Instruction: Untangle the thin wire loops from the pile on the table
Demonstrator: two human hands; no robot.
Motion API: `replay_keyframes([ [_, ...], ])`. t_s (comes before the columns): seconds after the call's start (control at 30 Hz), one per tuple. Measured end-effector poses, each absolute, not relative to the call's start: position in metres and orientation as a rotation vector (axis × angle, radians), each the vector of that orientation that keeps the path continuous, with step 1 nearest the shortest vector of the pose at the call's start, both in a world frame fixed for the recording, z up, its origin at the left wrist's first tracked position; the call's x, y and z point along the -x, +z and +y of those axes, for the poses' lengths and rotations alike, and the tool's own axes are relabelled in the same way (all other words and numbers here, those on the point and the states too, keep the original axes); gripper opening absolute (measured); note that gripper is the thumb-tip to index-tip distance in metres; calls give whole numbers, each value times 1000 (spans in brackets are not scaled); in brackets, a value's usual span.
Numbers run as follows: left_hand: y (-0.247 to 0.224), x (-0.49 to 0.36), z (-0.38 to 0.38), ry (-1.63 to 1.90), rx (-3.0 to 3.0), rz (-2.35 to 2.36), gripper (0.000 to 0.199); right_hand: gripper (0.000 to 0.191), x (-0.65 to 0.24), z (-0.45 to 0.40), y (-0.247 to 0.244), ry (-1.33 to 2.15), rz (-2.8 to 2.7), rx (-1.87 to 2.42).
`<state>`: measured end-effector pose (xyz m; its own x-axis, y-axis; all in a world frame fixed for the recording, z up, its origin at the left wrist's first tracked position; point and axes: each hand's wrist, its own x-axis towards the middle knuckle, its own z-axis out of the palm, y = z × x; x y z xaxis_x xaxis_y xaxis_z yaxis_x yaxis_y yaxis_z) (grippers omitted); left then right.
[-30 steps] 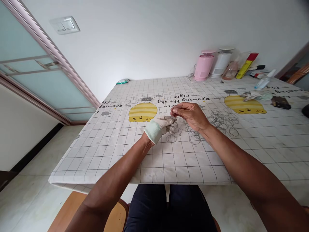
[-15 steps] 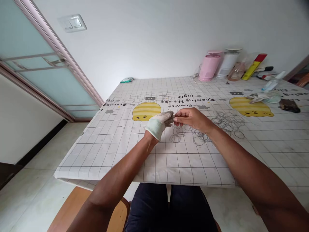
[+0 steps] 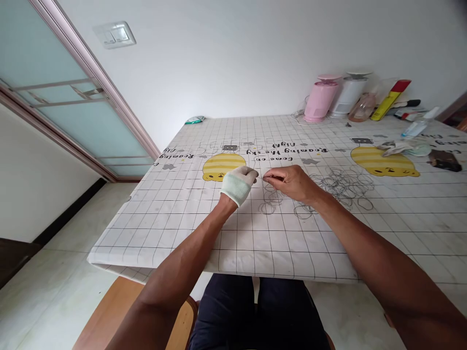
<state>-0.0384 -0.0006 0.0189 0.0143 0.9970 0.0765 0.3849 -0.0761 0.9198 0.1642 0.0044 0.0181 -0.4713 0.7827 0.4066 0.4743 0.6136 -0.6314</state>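
Note:
My left hand (image 3: 241, 182), in a pale knitted glove, is closed above the table near the printed yellow bear. Facing it across a small gap is my bare right hand (image 3: 290, 181), its thumb and fingertips pinched together. Whatever either hand holds is too small to make out. Thin dark wire-like rings (image 3: 341, 184) lie in a tangled heap beside and beyond my right wrist. A few looser rings (image 3: 267, 208) lie on the cloth below my right fingers.
The checked tablecloth (image 3: 146, 233) covers the table. At the back right stand a pink device (image 3: 321, 99), a white device (image 3: 348, 95), a bottle (image 3: 363, 108) and a yellow-red can (image 3: 390, 101). A crumpled glove (image 3: 397, 147) and a dark object (image 3: 444, 160) lie right.
My hands have moved slightly apart. The gloved left fingers, stretched out before, are now curled in. My right fingers stay pinched. The view has shifted a little.

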Motion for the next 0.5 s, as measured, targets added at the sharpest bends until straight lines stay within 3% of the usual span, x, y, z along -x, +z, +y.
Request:
replay_keyframes([
  [0.23,22,34,-2,796,-1807,1628,23,22,-176,13,16,450,-2232,953],
  [0.5,12,31,5,881,-1717,1647,34,23,-171,7,16,497,-2329,940],
])
